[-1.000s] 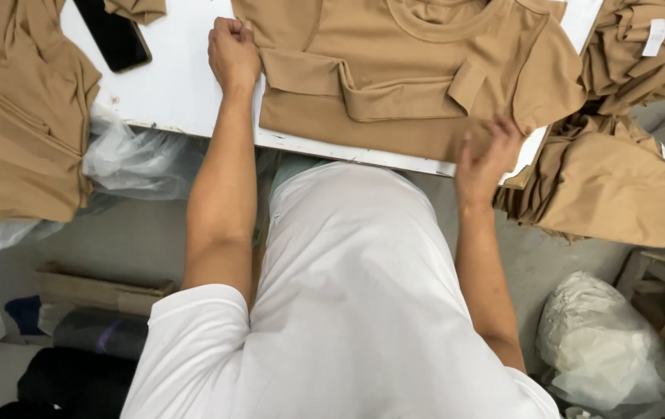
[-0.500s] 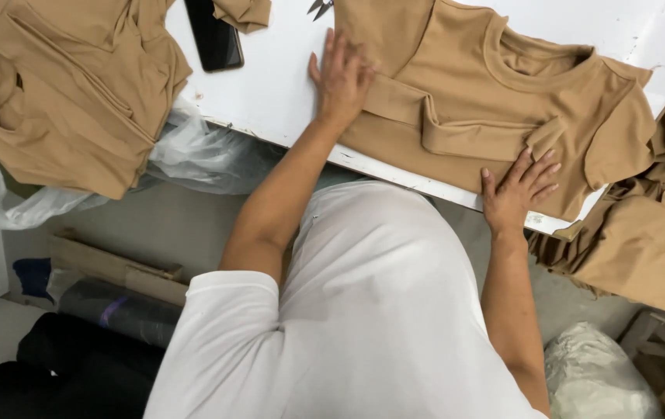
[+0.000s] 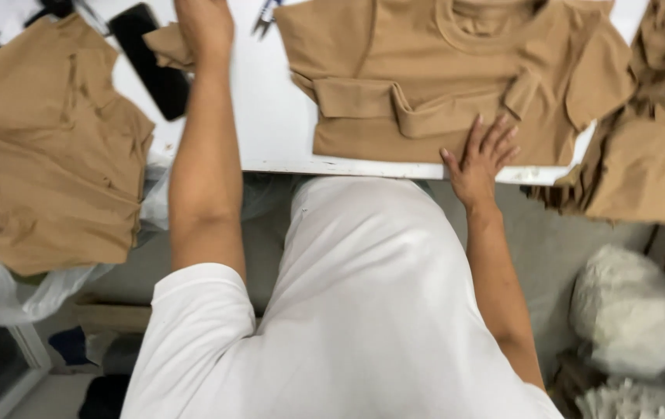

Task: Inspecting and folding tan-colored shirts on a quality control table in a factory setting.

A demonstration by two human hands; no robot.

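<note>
Two hands logged, head view. Our right hand lay spread flat on the folded tan shirt at the white tabletop edge; our left hand pinched a tan scrap, its grip partly cropped. Risk: the hem could slide off the edge. Clear plastic bags hung lower left; no labels were legible.

A dark, blank phone screen lies on the white table near your left arm. Clear plastic bags hang at the left edge; white, lumpy sacks sit lower right.
</note>
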